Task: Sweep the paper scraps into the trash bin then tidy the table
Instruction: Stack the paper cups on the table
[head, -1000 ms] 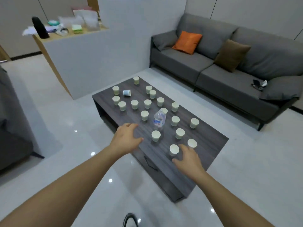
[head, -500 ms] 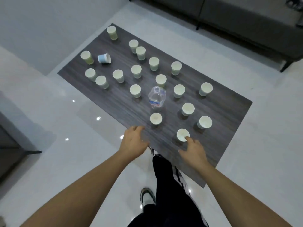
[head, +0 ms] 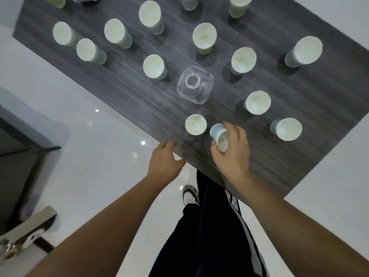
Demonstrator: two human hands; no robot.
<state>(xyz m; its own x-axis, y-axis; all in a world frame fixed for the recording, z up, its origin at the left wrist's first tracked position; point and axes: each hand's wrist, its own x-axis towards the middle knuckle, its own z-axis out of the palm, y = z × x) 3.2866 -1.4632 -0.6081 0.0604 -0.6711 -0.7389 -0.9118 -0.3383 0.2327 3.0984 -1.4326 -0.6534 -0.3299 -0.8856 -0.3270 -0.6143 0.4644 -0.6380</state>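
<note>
Several white paper cups stand upright on the dark wooden table (head: 299, 162). My right hand (head: 232, 154) grips one paper cup (head: 219, 136) near the table's front edge, tipped on its side with its mouth toward me. Another upright cup (head: 195, 124) stands just left of it. My left hand (head: 165, 162) rests with fingers apart at the table's front edge, holding nothing. A clear plastic bottle (head: 194, 84), seen from above, stands in the middle of the cups. No paper scraps or trash bin are in view.
White glossy floor surrounds the table. A dark piece of furniture (head: 18, 160) stands at the left, with a metal object (head: 30, 230) below it. My legs and a shoe (head: 190, 194) are beneath the table's front edge.
The view has dropped closer over the table. My right hand has closed on the front cup and tipped it over. My left hand stays at the table's edge.
</note>
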